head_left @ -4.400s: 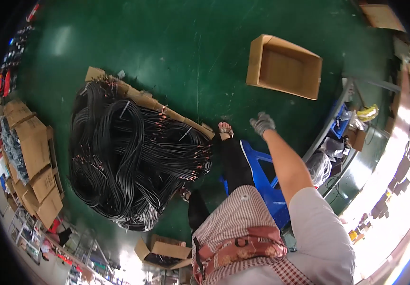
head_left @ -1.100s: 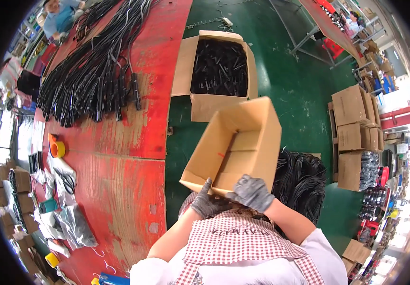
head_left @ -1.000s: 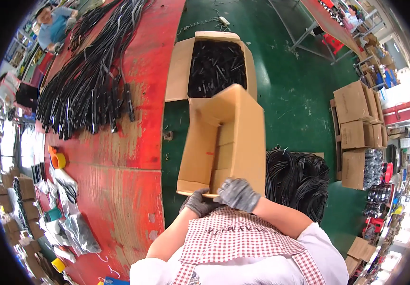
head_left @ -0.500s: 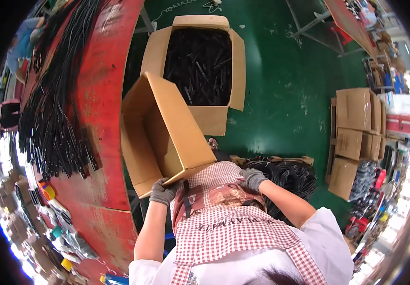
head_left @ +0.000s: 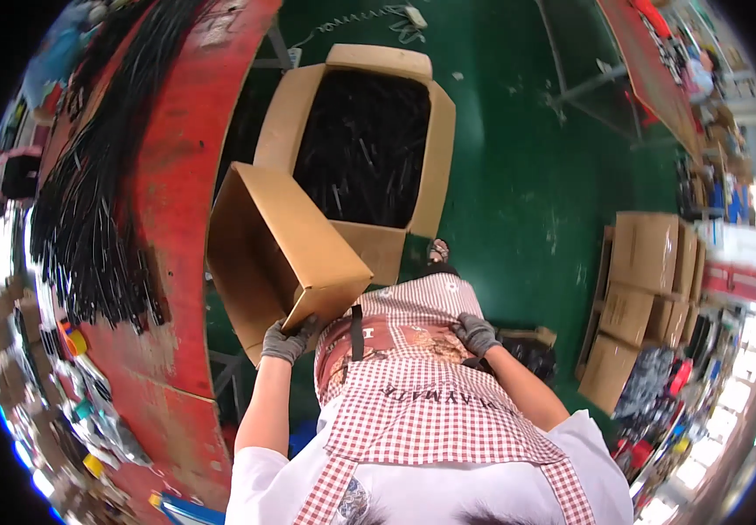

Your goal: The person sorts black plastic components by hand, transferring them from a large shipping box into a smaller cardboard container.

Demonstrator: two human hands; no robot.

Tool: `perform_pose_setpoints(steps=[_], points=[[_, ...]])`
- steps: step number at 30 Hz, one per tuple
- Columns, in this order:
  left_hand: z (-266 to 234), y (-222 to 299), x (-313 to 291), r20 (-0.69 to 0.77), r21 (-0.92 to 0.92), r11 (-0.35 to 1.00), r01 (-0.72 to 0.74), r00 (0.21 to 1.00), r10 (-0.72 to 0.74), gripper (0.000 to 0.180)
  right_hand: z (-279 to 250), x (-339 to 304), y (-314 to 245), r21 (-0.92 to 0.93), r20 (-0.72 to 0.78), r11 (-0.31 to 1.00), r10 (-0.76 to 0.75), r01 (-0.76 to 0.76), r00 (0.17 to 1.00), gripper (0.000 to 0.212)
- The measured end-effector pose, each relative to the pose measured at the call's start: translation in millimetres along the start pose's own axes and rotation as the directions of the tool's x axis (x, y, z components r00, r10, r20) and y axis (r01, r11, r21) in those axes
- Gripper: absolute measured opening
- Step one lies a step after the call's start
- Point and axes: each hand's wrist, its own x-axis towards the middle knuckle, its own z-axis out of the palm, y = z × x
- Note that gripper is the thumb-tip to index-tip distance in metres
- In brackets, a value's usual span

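My left hand (head_left: 290, 339), in a grey glove, grips the near edge of an empty-looking cardboard box (head_left: 312, 232). The box is tilted, its opening turned left toward the red table. My right hand (head_left: 476, 334), gloved in grey too, rests against the front of my checked apron (head_left: 435, 407), fingers slightly apart and no object visible in it. Beyond the held box, a larger open carton (head_left: 437, 166) stands on the floor with its flaps folded out. It is filled with many dark, slender pieces (head_left: 365, 144), too dim to name.
The red table (head_left: 190, 166) runs along my left, with bundles of black cables (head_left: 102, 236) on it. Stacked cardboard boxes (head_left: 645, 254) stand at the right. Black coiled material (head_left: 531, 357) lies by my right side. A white coiled cord (head_left: 352, 19) is on the green floor (head_left: 518, 175).
The held box has shifted left and a little nearer, still in my left hand. My body has turned, and a foot now shows beside the large carton. My right hand stays at the apron.
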Motion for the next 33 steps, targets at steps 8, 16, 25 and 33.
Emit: perform_pose_setpoints(steps=[8, 16, 25, 33], points=[[-52.5, -120.9, 19.3, -0.206, -0.118, 0.933, -0.34, 0.927, 0.312, 0.037, -98.3, 83.9, 94.0, -0.21, 0.347, 0.924, -0.234, 0.319, 0.908, 0.03], [-132.7, -233.0, 18.9, -0.397, -0.431, 0.824, -0.368, 0.897, 0.193, 0.032, -140.0, 108.7, 132.0, -0.479, 0.519, 0.635, -0.352, 0.606, 0.779, 0.033], [-207.4, -220.5, 81.0, -0.464, -0.513, 0.75, -0.418, 0.87, 0.167, 0.028, -167.9, 115.5, 144.5, -0.658, 0.571, 0.545, -0.088, 0.519, 0.817, 0.038], [-198.1, -224.4, 44.6, -0.255, 0.796, 0.513, -0.323, 0.59, 0.767, 0.034, -157.1, 96.2, 109.3, -0.648, 0.52, 0.543, -0.196, 0.534, 0.831, 0.041]])
